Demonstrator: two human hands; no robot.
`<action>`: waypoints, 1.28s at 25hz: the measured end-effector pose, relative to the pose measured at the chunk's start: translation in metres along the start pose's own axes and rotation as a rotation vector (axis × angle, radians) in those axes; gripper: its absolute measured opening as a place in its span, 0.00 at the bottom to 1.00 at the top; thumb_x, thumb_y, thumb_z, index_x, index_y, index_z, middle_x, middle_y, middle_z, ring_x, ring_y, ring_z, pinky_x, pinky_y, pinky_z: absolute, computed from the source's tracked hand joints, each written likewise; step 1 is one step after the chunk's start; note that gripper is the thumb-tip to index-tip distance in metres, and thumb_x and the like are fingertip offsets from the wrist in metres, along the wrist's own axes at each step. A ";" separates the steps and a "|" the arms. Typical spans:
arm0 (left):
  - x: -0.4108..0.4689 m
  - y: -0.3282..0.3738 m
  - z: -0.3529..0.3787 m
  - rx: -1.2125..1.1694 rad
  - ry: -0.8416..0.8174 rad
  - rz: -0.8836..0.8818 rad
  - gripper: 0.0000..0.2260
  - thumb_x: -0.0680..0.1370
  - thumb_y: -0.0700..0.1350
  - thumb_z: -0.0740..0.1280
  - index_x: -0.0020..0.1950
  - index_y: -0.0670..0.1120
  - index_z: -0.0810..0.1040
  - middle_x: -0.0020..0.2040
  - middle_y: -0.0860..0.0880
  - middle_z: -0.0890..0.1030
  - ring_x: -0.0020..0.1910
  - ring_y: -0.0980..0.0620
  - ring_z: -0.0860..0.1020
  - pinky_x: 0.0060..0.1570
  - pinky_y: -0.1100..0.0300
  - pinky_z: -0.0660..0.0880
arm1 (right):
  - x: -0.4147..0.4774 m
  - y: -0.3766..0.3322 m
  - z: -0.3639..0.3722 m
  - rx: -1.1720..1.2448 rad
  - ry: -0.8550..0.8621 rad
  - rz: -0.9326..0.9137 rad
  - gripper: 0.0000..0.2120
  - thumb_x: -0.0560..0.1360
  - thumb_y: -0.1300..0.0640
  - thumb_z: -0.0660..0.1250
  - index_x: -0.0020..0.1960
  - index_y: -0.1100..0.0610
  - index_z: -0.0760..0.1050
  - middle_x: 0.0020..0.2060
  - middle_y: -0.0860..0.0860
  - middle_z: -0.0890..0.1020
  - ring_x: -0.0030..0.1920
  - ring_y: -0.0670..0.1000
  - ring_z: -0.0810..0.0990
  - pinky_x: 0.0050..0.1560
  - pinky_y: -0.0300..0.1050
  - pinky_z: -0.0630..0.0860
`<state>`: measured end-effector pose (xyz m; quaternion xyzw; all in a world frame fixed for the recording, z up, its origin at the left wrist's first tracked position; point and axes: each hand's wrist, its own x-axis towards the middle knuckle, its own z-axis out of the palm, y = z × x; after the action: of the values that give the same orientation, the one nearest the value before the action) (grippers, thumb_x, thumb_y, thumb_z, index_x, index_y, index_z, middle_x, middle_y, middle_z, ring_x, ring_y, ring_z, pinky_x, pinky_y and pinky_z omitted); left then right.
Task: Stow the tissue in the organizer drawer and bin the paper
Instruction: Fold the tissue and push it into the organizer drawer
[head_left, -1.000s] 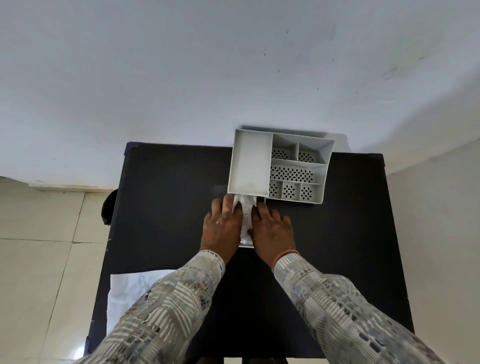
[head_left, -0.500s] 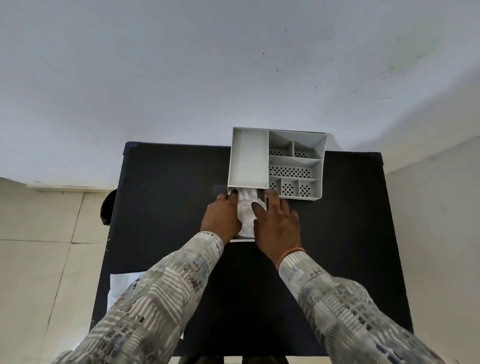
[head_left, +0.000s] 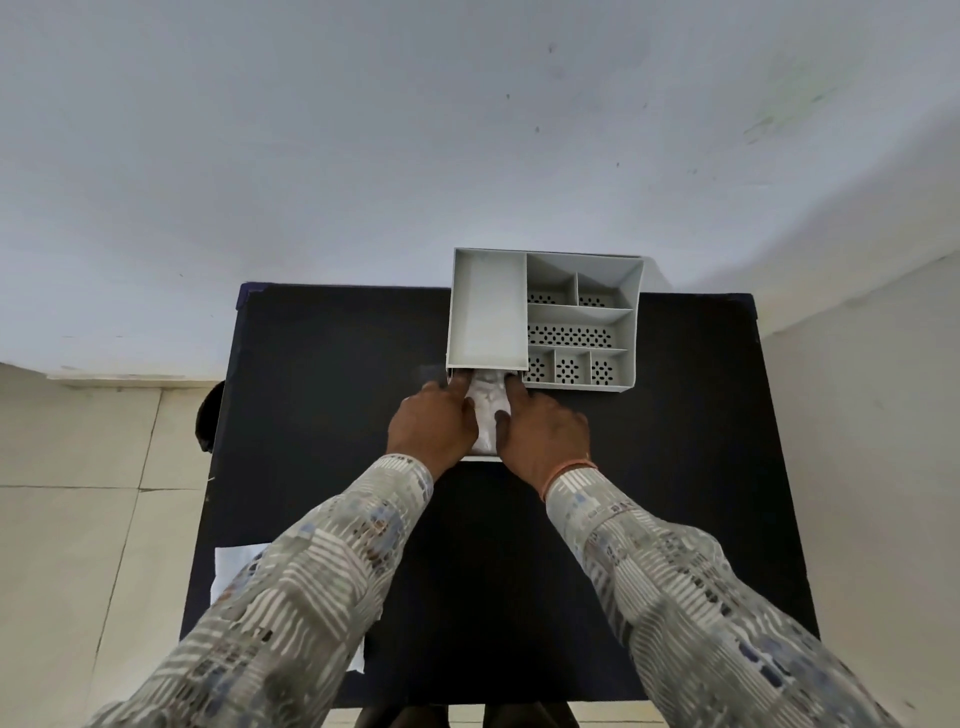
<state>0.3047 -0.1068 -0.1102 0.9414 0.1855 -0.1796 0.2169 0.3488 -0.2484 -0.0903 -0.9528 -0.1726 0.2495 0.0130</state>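
A grey desk organizer with several perforated compartments stands at the far middle of the black table. Its drawer is pulled out toward me from under the left section. A white tissue lies in the drawer. My left hand and my right hand rest on either side of the tissue, fingers pressing on it and pointing at the organizer. A white sheet of paper lies at the table's near left, partly hidden by my left sleeve.
The table stands against a pale wall. Tiled floor shows on the left, where a dark round object sticks out past the table's left edge. Bare black tabletop lies on both sides of my arms.
Both hands have slid forward toward the organizer with the tissue and drawer, so less of the drawer sticks out. My view has shifted and the organizer looks squarer.
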 end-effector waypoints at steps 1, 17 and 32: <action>-0.003 -0.002 0.001 0.018 0.057 0.036 0.23 0.83 0.49 0.60 0.80 0.53 0.70 0.65 0.38 0.80 0.58 0.31 0.83 0.56 0.42 0.81 | -0.002 0.001 0.002 -0.046 0.040 -0.022 0.29 0.83 0.48 0.58 0.82 0.49 0.59 0.62 0.59 0.82 0.60 0.63 0.83 0.61 0.59 0.74; -0.044 -0.005 0.011 -0.198 0.257 -0.048 0.08 0.77 0.52 0.73 0.53 0.56 0.90 0.72 0.48 0.79 0.56 0.44 0.85 0.57 0.50 0.80 | -0.034 0.013 0.025 0.383 0.091 -0.046 0.13 0.80 0.54 0.61 0.62 0.49 0.77 0.55 0.54 0.83 0.55 0.59 0.83 0.55 0.57 0.82; -0.047 -0.001 0.016 -0.245 0.212 0.082 0.18 0.78 0.46 0.72 0.68 0.51 0.84 0.75 0.44 0.71 0.68 0.42 0.78 0.61 0.44 0.82 | -0.026 -0.005 0.014 0.544 -0.229 0.088 0.25 0.82 0.49 0.61 0.78 0.46 0.66 0.84 0.59 0.56 0.77 0.65 0.70 0.75 0.57 0.70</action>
<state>0.2592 -0.1268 -0.1045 0.9283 0.1894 -0.0465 0.3165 0.3193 -0.2533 -0.0903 -0.8865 -0.0584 0.3929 0.2373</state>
